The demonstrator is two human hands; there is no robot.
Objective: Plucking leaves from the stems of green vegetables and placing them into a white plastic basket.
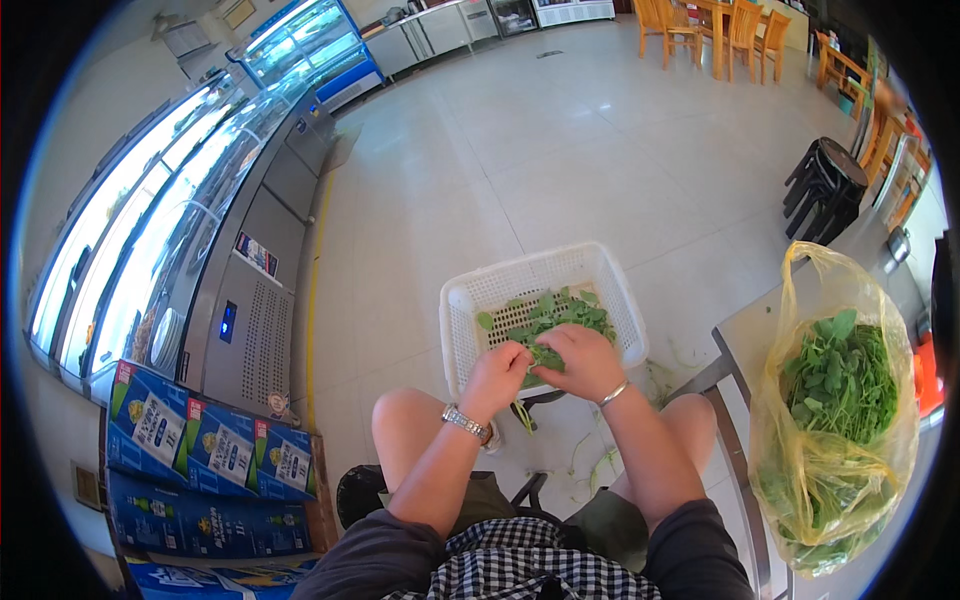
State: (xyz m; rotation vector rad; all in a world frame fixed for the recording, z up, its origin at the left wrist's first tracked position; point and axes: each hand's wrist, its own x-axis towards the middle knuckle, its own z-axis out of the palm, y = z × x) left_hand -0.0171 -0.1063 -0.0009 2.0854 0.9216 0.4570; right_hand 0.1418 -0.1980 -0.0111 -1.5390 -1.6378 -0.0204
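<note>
My left hand [496,381], with a metal watch at its wrist, is closed on green leafy stems whose ends hang below it. Fingers bent, my right hand [583,361] touches the leafy end of the same greens; a silver bangle is at that wrist. Both hands are over the near side of a white perforated plastic basket [459,300]. Loose leafy greens [574,311] lie inside the basket. To the right, an open yellow plastic bag [847,469] holds a large bunch of leafy greens [840,379] on a table.
Stem scraps [596,457] lie on the floor near my feet. Blue printed cartons [217,450] are stacked at the left, beside a lit glass display refrigerator [259,300]. Stacked black stools [829,187] stand at the right. Wooden chairs [742,34] surround a table at the back.
</note>
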